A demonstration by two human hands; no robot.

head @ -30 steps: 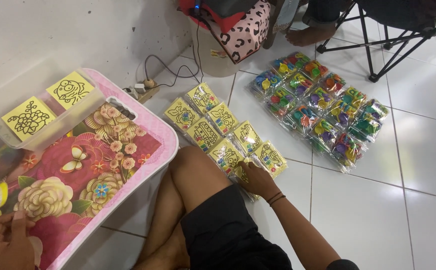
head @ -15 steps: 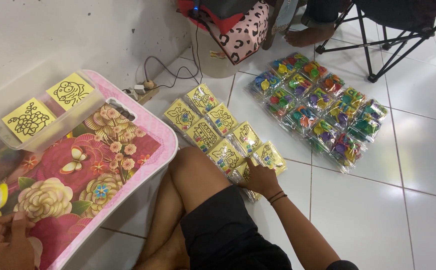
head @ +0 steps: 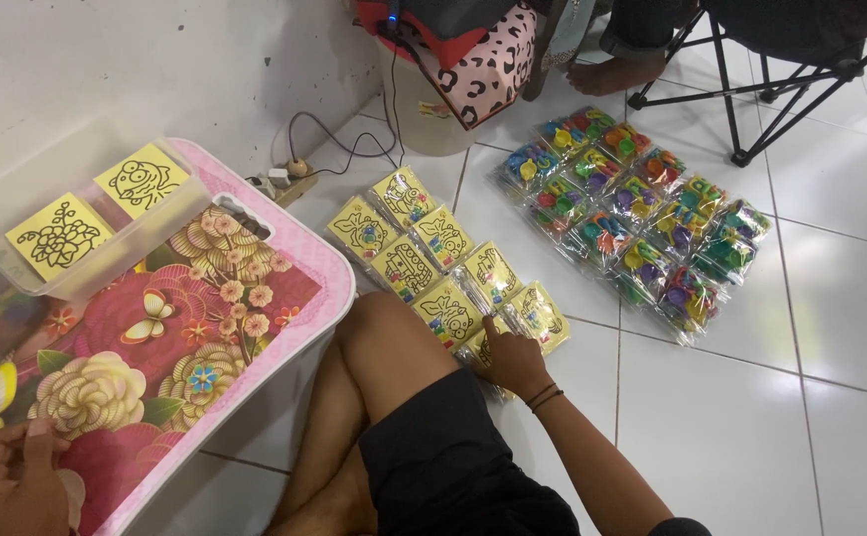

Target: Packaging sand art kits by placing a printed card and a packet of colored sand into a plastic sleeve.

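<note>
Pressing on a yellow card packet, the right hand fingers lie together

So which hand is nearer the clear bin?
Left. The left hand rests on the floral table below the clear bin; the right hand touches yellow packets across the knee.

Low pink floral-print table sits at left, against the white wall. On its back-left part: clear plastic tray w/ two yellow line-drawing cards lying in it, side by side. Left hand rests on table's near-left corner. Person's bent knee just right of table. Right of knee, on white tiled floor: double row of yellow picture packets in clear wrap, running back-left to front-right; right hand on the nearest ones. Further right, apart: block of clear bags of multicoloured pieces. Behind both: black folding chair frame; white power strip w/ black cable by the wall, between table & packets.
</note>
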